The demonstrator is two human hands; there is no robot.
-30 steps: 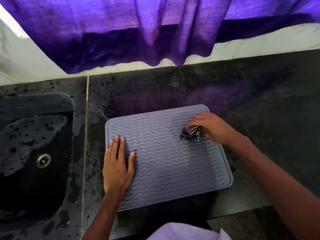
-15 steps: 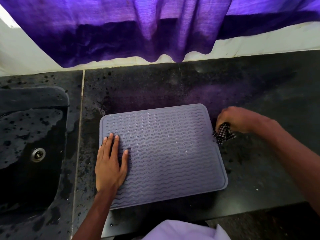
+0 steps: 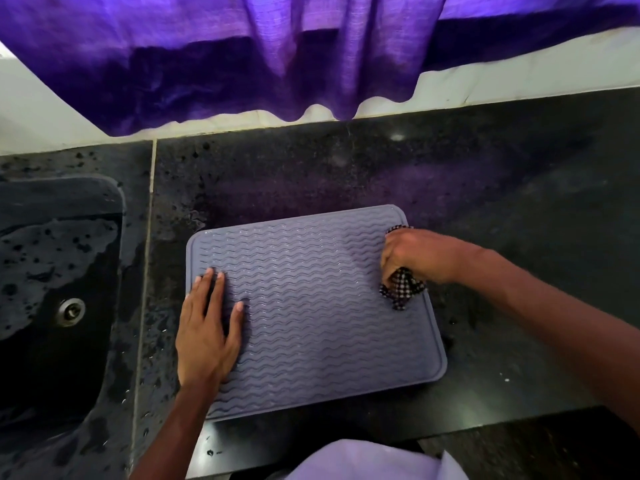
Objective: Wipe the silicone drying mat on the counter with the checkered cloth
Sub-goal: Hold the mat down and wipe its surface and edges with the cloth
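My left hand (image 3: 207, 336) lies flat and open pinning the floppy, slidey silicone mat (image 3: 311, 306) on the counter (image 3: 485, 188), while my right hand (image 3: 412, 252) clutches the soft bunched checkered cloth (image 3: 401, 289) at its right edge.

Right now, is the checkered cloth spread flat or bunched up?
Bunched up: the cloth sits wadded in the right hand at the mat's right edge.
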